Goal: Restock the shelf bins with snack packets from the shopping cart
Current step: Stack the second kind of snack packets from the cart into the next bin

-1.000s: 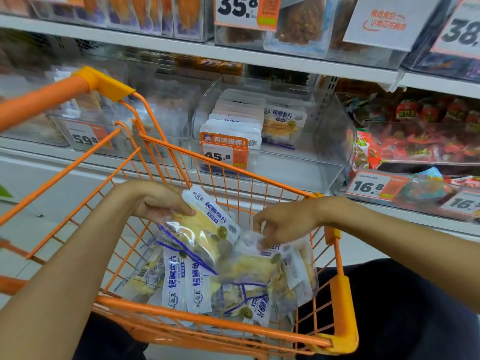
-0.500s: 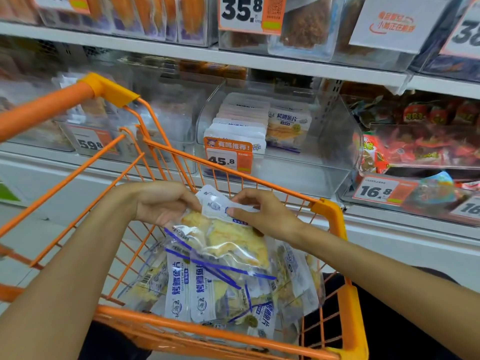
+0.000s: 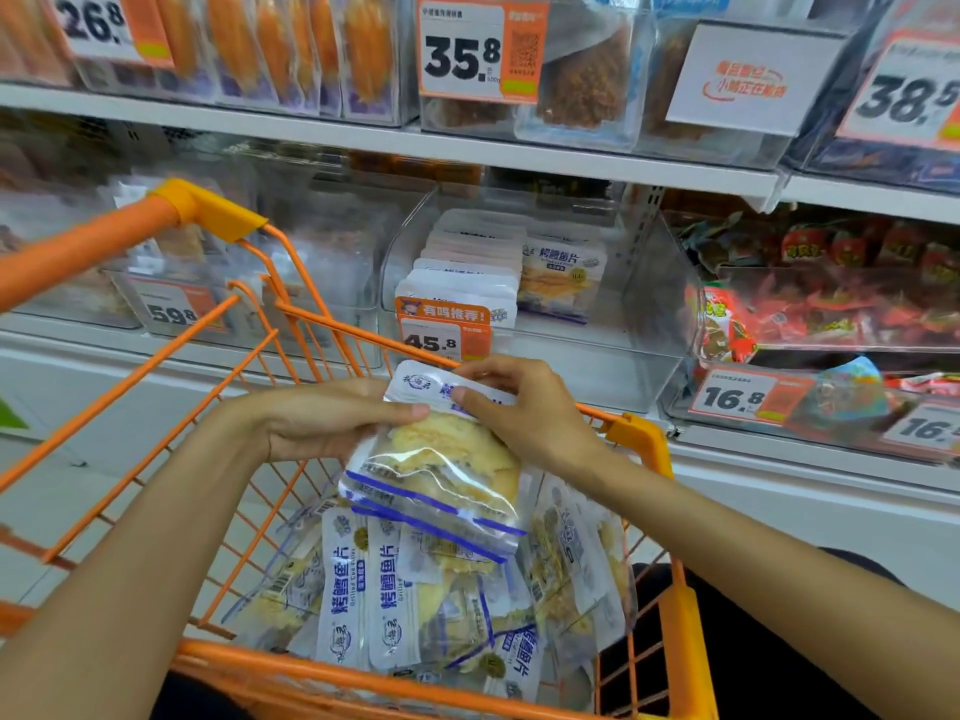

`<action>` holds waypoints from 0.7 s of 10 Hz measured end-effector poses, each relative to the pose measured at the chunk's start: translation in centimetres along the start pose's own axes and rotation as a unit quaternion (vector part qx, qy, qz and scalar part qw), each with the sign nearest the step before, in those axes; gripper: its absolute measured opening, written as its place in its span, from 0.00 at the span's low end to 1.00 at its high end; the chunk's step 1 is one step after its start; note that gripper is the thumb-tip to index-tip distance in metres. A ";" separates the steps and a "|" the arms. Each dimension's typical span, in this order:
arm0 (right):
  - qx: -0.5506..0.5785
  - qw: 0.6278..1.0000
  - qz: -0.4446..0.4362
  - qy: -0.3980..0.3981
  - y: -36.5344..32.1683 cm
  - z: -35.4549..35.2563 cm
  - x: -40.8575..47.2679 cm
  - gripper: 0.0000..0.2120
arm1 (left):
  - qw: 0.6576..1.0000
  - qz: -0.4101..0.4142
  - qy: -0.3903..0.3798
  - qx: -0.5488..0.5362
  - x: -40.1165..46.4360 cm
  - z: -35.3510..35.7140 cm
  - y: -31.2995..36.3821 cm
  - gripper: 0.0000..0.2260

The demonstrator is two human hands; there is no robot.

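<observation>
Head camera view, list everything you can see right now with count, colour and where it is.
Held packets: a small stack, exact count unclear, white and clear with blue stripes, above the cart.
Cart packets: many, same white and blue kind, piled in the cart.
Shopping cart: one, orange wire, in front of the shelves.
Clear bin: one, price tag 45.8, middle shelf, partly filled with matching packets.
Red snack bin: one, right of the clear bin, tag 16.8.
Upper shelf bins: several, orange and brown snacks.
Left hand: grips the stack's left side.
Right hand: pinches its top edge.
</observation>
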State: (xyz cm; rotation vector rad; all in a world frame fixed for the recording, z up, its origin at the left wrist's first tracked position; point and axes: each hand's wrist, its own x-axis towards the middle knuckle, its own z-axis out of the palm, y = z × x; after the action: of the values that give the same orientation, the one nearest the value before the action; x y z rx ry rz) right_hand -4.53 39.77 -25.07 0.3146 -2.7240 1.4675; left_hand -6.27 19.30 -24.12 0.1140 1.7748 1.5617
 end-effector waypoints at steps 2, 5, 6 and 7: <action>0.104 0.976 0.175 -0.075 -1.7 -6.6 -0.8 0.40 | 0.987 0.124 0.057 -0.080 -0.6 -0.1 1.6 0.21; 0.150 0.980 0.127 -0.038 -0.6 -10.5 0.8 0.13 | 0.964 0.232 0.125 0.047 3.4 4.7 7.2 0.12; 0.122 0.988 0.088 0.025 0.2 -12.6 1.7 0.15 | 0.945 0.279 0.135 0.101 5.4 5.3 9.9 0.10; 0.081 0.992 0.038 0.087 1.8 -13.3 3.1 0.17 | 0.924 0.288 0.145 0.207 7.8 5.5 12.1 0.11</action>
State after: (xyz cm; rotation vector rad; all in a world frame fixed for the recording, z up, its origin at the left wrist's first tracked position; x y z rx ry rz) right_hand -8.82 51.27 -18.78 0.0831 -2.5123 1.6549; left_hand -13.50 30.86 -16.95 0.6985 2.4459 1.6199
